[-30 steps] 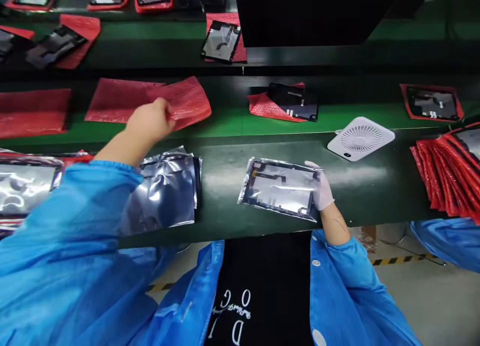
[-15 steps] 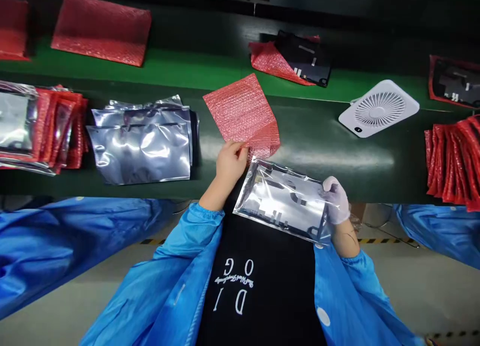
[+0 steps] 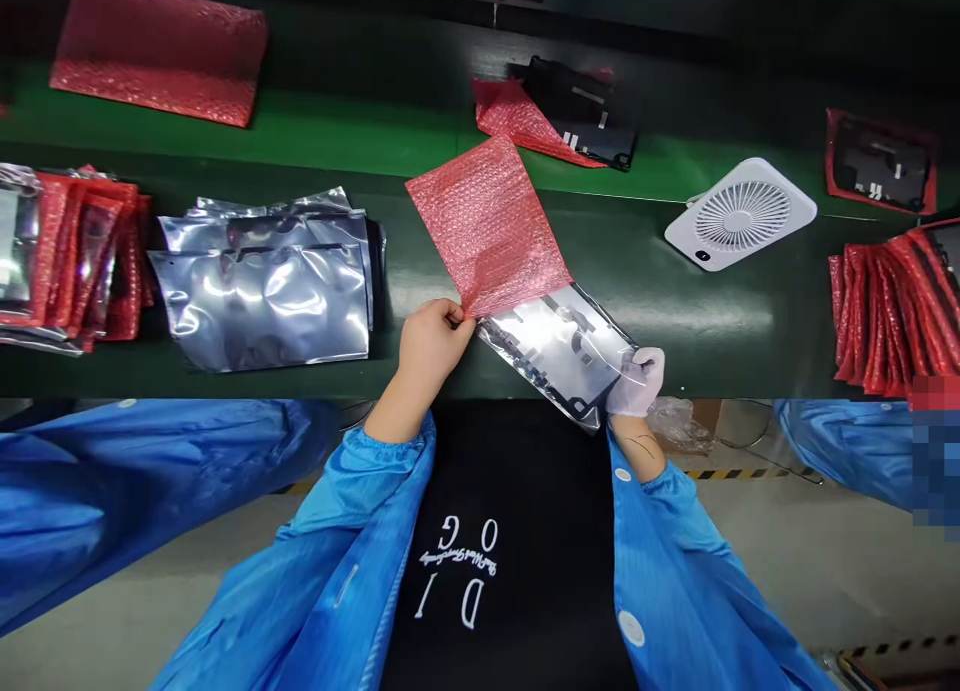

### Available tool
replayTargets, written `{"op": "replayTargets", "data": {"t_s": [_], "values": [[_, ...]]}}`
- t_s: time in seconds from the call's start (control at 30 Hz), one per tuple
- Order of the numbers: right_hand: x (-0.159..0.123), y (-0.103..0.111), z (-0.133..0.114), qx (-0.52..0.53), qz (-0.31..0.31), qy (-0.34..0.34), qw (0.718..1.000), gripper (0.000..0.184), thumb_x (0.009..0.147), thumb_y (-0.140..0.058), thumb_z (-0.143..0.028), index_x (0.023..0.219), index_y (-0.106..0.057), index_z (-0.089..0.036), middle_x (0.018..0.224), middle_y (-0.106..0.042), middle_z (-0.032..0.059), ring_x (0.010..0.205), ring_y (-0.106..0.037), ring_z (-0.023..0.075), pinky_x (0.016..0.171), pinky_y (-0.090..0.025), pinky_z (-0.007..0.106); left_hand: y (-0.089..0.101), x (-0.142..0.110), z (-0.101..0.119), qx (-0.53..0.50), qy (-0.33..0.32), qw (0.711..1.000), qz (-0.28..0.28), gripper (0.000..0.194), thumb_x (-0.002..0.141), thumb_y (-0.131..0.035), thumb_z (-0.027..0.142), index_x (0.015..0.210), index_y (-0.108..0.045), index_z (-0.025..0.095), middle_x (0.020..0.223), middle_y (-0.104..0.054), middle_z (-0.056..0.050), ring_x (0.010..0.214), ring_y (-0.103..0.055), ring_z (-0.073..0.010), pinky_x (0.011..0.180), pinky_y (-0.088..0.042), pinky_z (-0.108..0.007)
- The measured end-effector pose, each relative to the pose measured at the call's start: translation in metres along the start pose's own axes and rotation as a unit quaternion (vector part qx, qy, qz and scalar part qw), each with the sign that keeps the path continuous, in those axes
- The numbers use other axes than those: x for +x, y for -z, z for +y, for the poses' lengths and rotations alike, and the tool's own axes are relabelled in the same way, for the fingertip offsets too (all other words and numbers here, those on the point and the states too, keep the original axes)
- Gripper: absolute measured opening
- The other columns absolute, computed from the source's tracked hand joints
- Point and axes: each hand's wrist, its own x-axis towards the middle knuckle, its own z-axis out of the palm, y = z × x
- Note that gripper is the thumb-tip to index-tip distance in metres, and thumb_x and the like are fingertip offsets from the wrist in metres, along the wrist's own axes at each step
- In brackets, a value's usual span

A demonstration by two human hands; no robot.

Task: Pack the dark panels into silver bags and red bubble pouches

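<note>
The flat panel [image 3: 559,356], sealed or loosely enclosed in a clear pouch, lies at the centre of the frame, slanting down to the right at the near edge of the dark green bench [image 3: 675,306]. Its upper-left end is covered by the mouth of a red bubble bag [image 3: 491,221]. Insertion appears to be at an early stage: the clear pouch already encloses the panel, while most of the panel's length is exposed outside the bag, and the bag mouth is unclosed.

The left hand [image 3: 433,346], bare, pinches the lower-left corner of the bag mouth between thumb and fingers. The right hand [image 3: 636,381], in a white glove, grasps the pouch at its lower-right end.

Left of centre is a stack of silver pouches [image 3: 277,306]; at the left edge, a pile of red bags and clear-pouched panels [image 3: 82,256]. A white fan [image 3: 742,214] sits right of centre, with a fanned stack of red bags [image 3: 870,321] at the right edge. At upper left lies a flat red bag [image 3: 157,46]. A dark panel [image 3: 589,116] partly overlaps red wrap at upper centre.
</note>
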Motion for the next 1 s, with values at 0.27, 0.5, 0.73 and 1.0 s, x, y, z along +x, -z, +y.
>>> {"op": "replayTargets", "data": {"t_s": [0.27,0.5,0.73,1.0], "values": [[-0.007,-0.009,-0.002,-0.047,0.018,0.002,0.999,0.022,0.094,-0.052,-0.034,0.089,-0.031,-0.028,0.086,-0.040,0.0001,0.081,-0.047,0.0208,0.082,-0.047,0.034,-0.009,-0.027,0.020,-0.130,0.020,0.989,-0.068,0.027,0.094,-0.070,0.041,0.075,-0.061,0.023,0.067,-0.062,-0.001,0.064,-0.057,-0.0178,0.066,-0.046,-0.032],[-0.029,0.019,-0.017,0.048,-0.273,0.040,0.960,0.045,0.088,-0.072,-0.062,0.112,-0.059,-0.026,0.120,-0.067,0.0121,0.118,-0.067,0.0320,0.109,-0.057,0.050,-0.028,-0.026,0.017,-0.376,0.139,0.916,-0.009,0.030,0.090,-0.065,0.035,0.081,-0.038,0.026,0.069,-0.042,0.005,0.059,-0.044,-0.0133,0.058,-0.042,-0.025],[0.006,0.001,-0.057,0.101,-0.461,-0.049,0.880,0.075,0.086,-0.077,-0.053,0.151,-0.049,-0.029,0.151,-0.067,0.0145,0.100,-0.076,0.0243,0.088,-0.065,0.041,-0.005,-0.023,-0.009,-0.459,0.134,0.876,-0.067,0.034,0.081,-0.073,0.029,0.094,-0.041,0.027,0.070,-0.055,0.007,0.056,-0.048,-0.0113,0.058,-0.040,-0.023],[0.012,-0.082,-0.072,-0.221,-0.348,0.038,0.910,0.011,0.100,-0.060,-0.030,0.105,-0.066,-0.023,0.102,-0.079,0.0082,0.100,-0.077,0.0257,0.095,-0.058,0.035,-0.010,-0.050,-0.021,-0.451,0.135,0.882,-0.026,0.039,0.082,-0.084,0.043,0.096,-0.053,0.025,0.067,-0.062,0.006,0.053,-0.048,-0.0102,0.055,-0.036,-0.021]]}}
